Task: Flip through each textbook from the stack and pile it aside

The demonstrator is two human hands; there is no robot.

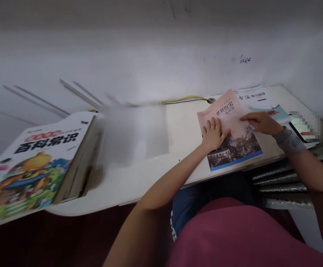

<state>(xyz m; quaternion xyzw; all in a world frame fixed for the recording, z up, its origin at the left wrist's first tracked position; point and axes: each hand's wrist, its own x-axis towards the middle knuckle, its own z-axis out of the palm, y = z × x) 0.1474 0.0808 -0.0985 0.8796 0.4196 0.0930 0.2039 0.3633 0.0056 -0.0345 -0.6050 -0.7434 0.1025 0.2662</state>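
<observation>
A pink-topped booklet [237, 129] with Chinese lettering and a crowd picture lies tilted on the white table, near its right end. My left hand [213, 136] lies on its cover with fingers spread. At the booklet's right edge, my right hand [264, 123] has its fingers closed on the border; the thumb is hard to make out. A white and teal booklet [269, 107] lies behind, partly covered by the pink one and my right hand. Left of the booklets is a clear plastic sheet [133, 137], blurred, on the table.
A stack of books [39, 163] with a colourful bear cover stands at the left. A phone-like device [299, 128], partly pixelated, lies at the right end. A yellow cable [187, 98] runs along the back by the wall. The white table [122, 185] has a rounded front edge.
</observation>
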